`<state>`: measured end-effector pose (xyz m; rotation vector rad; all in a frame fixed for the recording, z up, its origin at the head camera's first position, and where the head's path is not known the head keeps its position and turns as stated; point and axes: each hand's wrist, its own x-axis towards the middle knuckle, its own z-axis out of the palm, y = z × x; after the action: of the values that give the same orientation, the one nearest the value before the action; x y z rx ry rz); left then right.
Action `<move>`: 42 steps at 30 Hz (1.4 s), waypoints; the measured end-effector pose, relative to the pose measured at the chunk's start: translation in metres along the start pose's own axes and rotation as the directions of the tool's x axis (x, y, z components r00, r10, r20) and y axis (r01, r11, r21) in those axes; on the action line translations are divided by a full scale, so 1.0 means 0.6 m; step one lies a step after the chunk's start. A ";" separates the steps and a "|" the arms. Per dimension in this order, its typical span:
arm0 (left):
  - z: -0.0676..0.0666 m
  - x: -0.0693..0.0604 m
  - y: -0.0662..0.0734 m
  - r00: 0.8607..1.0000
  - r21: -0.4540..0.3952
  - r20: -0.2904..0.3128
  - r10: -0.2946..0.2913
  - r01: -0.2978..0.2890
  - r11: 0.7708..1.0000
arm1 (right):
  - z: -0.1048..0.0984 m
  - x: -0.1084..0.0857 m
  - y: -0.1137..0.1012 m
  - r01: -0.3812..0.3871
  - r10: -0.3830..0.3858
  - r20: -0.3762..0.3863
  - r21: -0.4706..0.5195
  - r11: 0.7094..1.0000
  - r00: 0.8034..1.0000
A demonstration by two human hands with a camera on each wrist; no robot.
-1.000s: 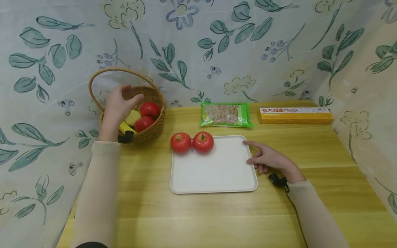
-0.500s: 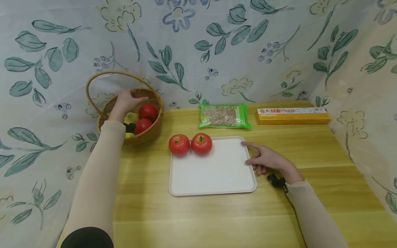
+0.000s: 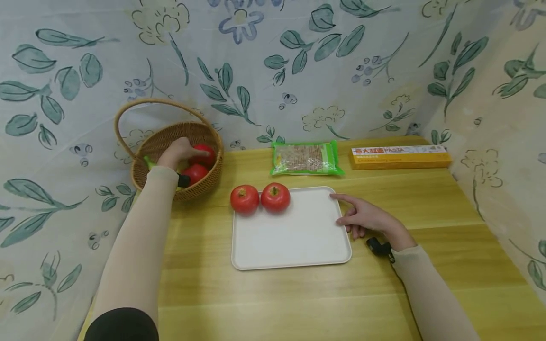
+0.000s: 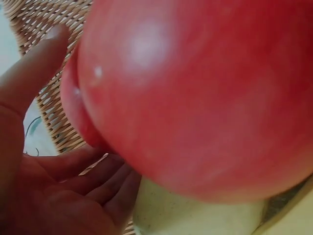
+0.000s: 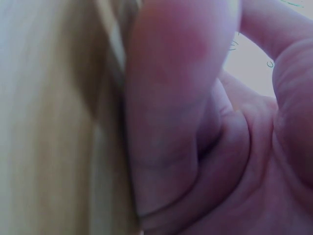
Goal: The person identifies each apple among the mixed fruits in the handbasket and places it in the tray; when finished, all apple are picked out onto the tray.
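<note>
My left hand (image 3: 177, 152) reaches into the wicker basket (image 3: 213, 177). Its fingers lie spread beside the farther red pomegranate (image 3: 206, 151), the thumb apart from it in the left wrist view. A nearer pomegranate (image 4: 195, 98) fills much of that view and covers part of the far one. Under it shows a pale yellow-green fruit (image 4: 190, 210). At the right edge of a white tray (image 3: 294, 239), my right hand (image 3: 370, 217) touches the rim with a straight index finger and the thumb, its other fingers bent. Two pomegranates (image 3: 275, 197) sit at the tray's far left corner.
Along the back lie a green-edged clear packet (image 3: 304, 158) and an orange pasta box (image 3: 401, 158). The basket's tall handle (image 3: 155, 101) arches behind my left hand. Patterned cloth (image 3: 256, 71) hangs behind the wooden table (image 3: 277, 303).
My left hand has lowered into the basket and moved right, to the far pomegranate. My right hand stays at the tray's edge. The head view has shifted slightly.
</note>
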<state>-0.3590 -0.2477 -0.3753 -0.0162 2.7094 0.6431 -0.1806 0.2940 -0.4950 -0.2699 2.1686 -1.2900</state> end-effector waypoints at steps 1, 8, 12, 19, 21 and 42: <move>0.001 0.000 0.000 1.000 0.009 0.014 -0.005 0.005 1.000 | 0.000 0.000 0.000 0.001 -0.001 0.002 0.000 1.000 1.000; 0.006 -0.002 -0.005 0.999 0.025 0.039 -0.022 0.021 0.999 | 0.000 0.003 0.000 0.000 0.000 0.007 0.000 1.000 1.000; 0.005 -0.006 -0.015 1.000 -0.017 0.018 -0.006 0.007 1.000 | 0.002 0.004 0.001 0.004 -0.004 0.010 -0.004 1.000 1.000; -0.018 -0.029 -0.024 0.997 -0.140 -0.056 0.047 -0.054 0.989 | 0.004 0.005 0.000 0.007 -0.007 0.009 0.001 1.000 1.000; -0.028 -0.038 -0.020 0.997 -0.183 -0.064 0.041 -0.052 0.982 | 0.005 0.004 -0.001 0.014 -0.014 0.014 0.003 1.000 1.000; 0.042 -0.219 0.056 0.930 -0.684 -0.360 0.067 -0.312 0.659 | -0.001 0.003 0.005 -0.009 0.009 -0.003 -0.013 1.000 1.000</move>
<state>-0.2304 -0.2158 -0.3371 -0.0316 2.5256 1.9158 -0.1820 0.2949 -0.4980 -0.2637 2.1788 -1.2724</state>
